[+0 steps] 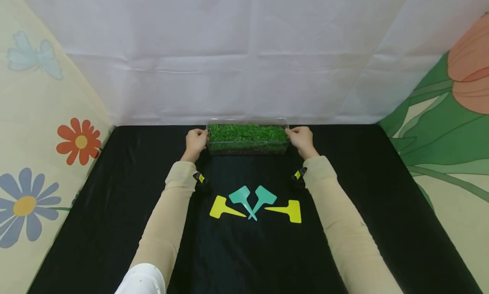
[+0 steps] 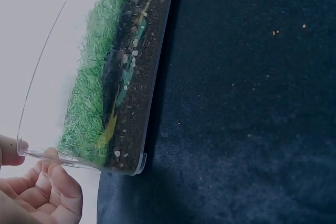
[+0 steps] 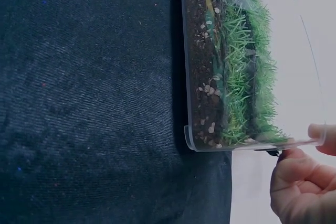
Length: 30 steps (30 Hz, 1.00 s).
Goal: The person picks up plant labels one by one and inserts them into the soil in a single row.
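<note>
A clear plastic box point(image 1: 249, 149) with dark soil point(image 2: 137, 103) and green artificial grass point(image 1: 248, 133) stands at the back of the table. My left hand point(image 1: 196, 142) pinches the rim at its left end, with the thumb inside and curled fingers outside. At the right end my right hand point(image 1: 302, 140) grips the rim the same way, also seen in the right wrist view. Closer to me lie two teal plant labels, the left one point(image 1: 240, 195) crossing stems with the right one point(image 1: 265, 196). A yellow T-shaped label point(image 1: 218, 206) lies left of them, another yellow label point(image 1: 293, 211) right.
A black cloth point(image 1: 237, 260) covers the table. Behind the box hangs a white backdrop point(image 1: 229, 73). Flower-printed panels stand on the left point(image 1: 34, 116) and right point(image 1: 451, 192). Light specks dot the cloth in the left wrist view.
</note>
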Tool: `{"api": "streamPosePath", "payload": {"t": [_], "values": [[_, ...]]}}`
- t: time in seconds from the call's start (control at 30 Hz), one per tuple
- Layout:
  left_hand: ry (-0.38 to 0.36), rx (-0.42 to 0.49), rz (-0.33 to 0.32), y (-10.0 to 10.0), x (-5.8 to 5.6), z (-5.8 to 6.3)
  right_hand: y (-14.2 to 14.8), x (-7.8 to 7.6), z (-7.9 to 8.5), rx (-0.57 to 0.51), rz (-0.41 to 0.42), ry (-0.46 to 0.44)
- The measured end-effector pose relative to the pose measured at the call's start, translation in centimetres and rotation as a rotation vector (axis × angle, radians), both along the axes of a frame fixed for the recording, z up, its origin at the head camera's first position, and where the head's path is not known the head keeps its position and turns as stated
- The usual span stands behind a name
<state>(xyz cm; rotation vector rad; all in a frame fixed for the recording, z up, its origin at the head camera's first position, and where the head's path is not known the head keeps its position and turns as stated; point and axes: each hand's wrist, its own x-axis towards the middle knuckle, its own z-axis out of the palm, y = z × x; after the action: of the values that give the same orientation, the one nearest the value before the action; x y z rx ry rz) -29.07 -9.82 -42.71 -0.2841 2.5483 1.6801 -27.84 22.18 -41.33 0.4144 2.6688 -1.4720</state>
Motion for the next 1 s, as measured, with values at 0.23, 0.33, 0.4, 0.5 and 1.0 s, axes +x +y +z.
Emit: {"api": "streamPosePath", "payload": {"t": [0.23,0.33,0.4,0.5,1.0], "values": [[0.016,-0.012,0.009,0.04,-0.05,-0.15,0.04,0.17,0.02,0.007,0.010,0.003],[0.020,-0.014,0.016,0.09,-0.09,-0.34,0.12,0.26,-0.13,0.006,0.014,-0.007],[0.019,-0.018,0.016,0.12,-0.06,-0.46,0.16,0.32,-0.25,0.003,0.016,-0.013],[0.018,-0.018,0.015,0.15,0.05,-0.55,0.15,0.44,-0.41,0.001,0.013,-0.016],[0.015,0.023,0.012,-0.02,0.64,-0.37,0.26,0.55,-0.31,-0.004,0.024,0.002]]}}
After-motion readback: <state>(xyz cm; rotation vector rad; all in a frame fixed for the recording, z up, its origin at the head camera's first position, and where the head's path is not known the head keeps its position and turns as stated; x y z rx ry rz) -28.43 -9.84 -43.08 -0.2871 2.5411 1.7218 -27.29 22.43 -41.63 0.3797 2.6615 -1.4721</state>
